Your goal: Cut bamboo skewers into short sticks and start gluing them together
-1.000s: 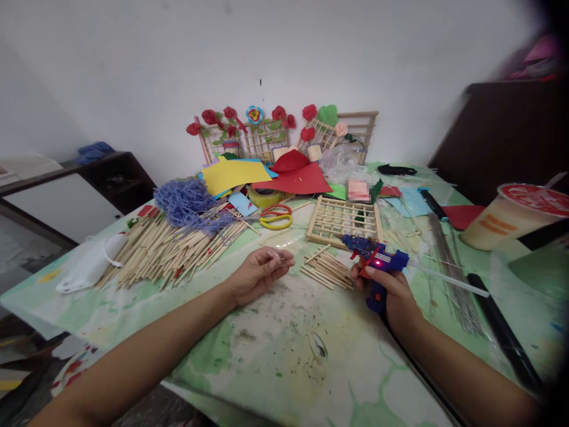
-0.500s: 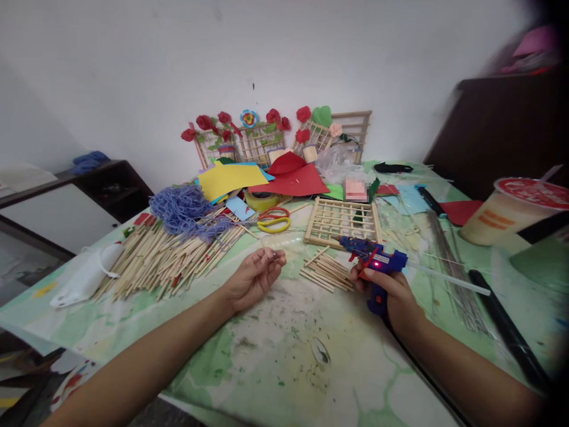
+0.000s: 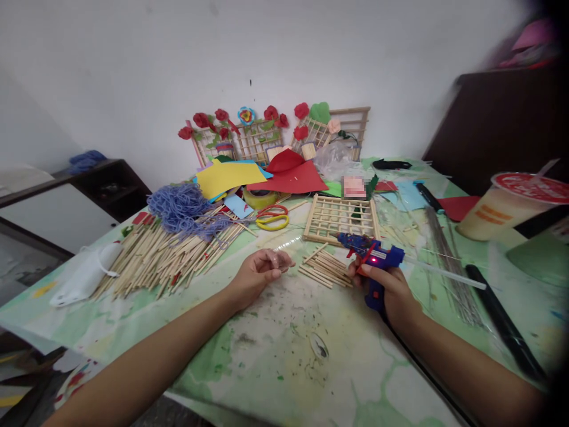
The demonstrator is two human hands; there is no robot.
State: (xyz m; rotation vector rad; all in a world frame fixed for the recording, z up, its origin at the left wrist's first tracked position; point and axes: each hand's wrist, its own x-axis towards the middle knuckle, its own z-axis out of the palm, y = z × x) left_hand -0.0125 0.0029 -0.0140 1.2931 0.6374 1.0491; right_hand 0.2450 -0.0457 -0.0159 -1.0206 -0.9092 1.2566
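Observation:
My right hand point(image 3: 393, 287) is closed round the handle of a blue glue gun point(image 3: 376, 258), its nozzle pointing left and a red light lit on its side. A clear glue stick point(image 3: 448, 274) sticks out of the back. My left hand point(image 3: 262, 273) has its fingers curled round a clear, shiny plastic piece point(image 3: 280, 259) whose kind I cannot make out. Between the hands lies a small pile of short wooden sticks point(image 3: 324, 270). Just behind the glue gun a wooden stick lattice point(image 3: 340, 218) rests on the table.
Left of my hands lie a heap of wooden sticks point(image 3: 169, 264), tangled blue yarn point(image 3: 178, 207) and scissors point(image 3: 272, 219). Coloured sheets point(image 3: 288, 175) and flower-decorated lattices point(image 3: 262, 133) stand further back. On the right are thin wires point(image 3: 448, 273), a black rod point(image 3: 502, 323) and a lidded drink cup point(image 3: 493, 207).
My left hand has moved slightly right and down, and its fingers have turned so the clear plastic shows more. The right hand with the glue gun stays almost still.

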